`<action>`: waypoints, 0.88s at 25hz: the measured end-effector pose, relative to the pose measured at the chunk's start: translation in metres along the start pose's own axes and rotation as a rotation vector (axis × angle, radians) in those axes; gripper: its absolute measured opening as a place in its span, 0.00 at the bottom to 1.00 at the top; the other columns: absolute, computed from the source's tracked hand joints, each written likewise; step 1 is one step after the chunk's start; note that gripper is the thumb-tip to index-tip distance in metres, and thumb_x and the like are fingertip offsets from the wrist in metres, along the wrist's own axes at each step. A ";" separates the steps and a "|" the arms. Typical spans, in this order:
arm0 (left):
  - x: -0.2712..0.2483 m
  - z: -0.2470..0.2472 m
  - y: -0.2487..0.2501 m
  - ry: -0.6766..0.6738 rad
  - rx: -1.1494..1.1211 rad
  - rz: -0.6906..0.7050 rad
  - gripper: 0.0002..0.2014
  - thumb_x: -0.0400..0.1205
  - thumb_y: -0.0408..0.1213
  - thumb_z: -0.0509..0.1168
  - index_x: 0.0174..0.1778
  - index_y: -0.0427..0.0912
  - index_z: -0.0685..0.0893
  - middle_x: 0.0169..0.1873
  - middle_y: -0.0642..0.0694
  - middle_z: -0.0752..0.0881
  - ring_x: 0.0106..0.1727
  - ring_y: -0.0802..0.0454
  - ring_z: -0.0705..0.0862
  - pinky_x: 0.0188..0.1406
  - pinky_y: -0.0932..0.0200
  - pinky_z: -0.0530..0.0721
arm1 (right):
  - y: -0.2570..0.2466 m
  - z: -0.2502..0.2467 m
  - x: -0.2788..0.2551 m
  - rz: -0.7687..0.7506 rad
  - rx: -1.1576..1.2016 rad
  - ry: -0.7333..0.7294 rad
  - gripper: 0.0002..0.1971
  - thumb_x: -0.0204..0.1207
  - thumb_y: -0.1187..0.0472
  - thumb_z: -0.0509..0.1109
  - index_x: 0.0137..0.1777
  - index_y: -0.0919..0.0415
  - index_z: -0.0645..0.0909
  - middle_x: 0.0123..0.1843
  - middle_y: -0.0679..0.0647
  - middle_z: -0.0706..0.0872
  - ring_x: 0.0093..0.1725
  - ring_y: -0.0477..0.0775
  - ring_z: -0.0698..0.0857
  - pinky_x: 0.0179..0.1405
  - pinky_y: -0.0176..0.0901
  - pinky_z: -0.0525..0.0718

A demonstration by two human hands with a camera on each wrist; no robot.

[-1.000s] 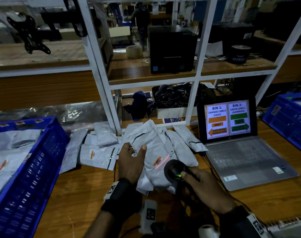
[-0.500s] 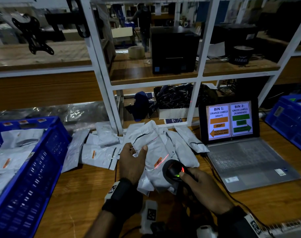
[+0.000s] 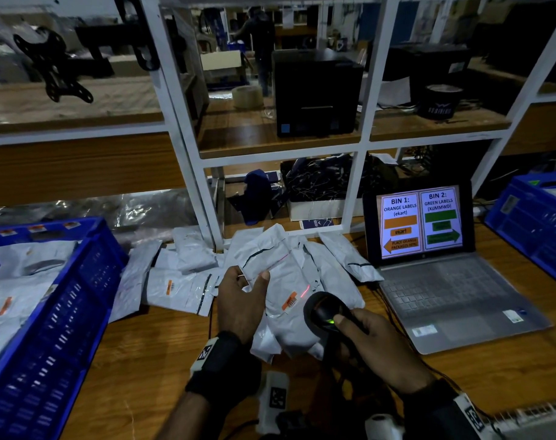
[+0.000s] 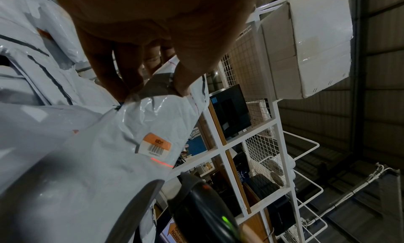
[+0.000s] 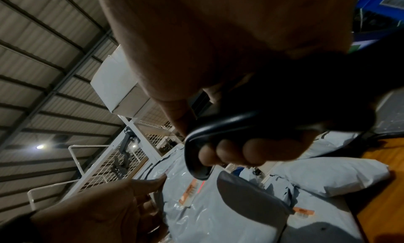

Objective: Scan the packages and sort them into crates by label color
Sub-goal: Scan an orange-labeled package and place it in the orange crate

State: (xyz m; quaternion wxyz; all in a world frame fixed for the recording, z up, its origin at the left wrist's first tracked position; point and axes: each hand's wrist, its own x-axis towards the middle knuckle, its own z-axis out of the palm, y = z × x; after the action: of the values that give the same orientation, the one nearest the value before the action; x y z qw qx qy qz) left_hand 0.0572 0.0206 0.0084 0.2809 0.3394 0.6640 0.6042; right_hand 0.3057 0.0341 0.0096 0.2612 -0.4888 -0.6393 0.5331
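A white poly package (image 3: pixel 286 287) with an orange barcode label (image 3: pixel 290 302) is lifted over the pile of packages (image 3: pixel 330 265) in the middle of the table. My left hand (image 3: pixel 243 296) grips its upper left edge, thumb on top (image 4: pixel 181 84). The same label (image 4: pixel 156 143) shows in the left wrist view, with a red scan line (image 4: pixel 161 162) just below it. My right hand (image 3: pixel 375 341) grips a black barcode scanner (image 3: pixel 322 312) whose green light is on. Its head (image 5: pixel 196 153) points at the package (image 5: pixel 207 208).
A blue crate (image 3: pixel 48 312) with orange-labelled packages stands at the left. Another blue crate (image 3: pixel 533 220) sits at the far right. An open laptop (image 3: pixel 429 249) shows the bin guide. More packages (image 3: pixel 175 281) lie by the white shelf frame (image 3: pixel 187 154).
The red scan line has slid along the package past the orange label. Both hands have barely moved.
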 end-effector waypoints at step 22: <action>-0.047 0.046 0.001 0.170 -0.089 -0.133 0.19 0.82 0.47 0.79 0.37 0.47 0.75 0.30 0.51 0.79 0.40 0.46 0.82 0.44 0.27 0.90 | 0.121 -0.090 0.054 0.287 -0.407 0.022 0.17 0.83 0.64 0.72 0.69 0.52 0.79 0.63 0.55 0.87 0.67 0.60 0.84 0.70 0.59 0.82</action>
State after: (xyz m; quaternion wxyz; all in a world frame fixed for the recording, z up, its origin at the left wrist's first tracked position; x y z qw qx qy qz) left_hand 0.1226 0.0116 0.0022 0.2778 0.2291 0.6791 0.6397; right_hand 0.4037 0.1160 -0.0872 0.0858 -0.6231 -0.6546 0.4194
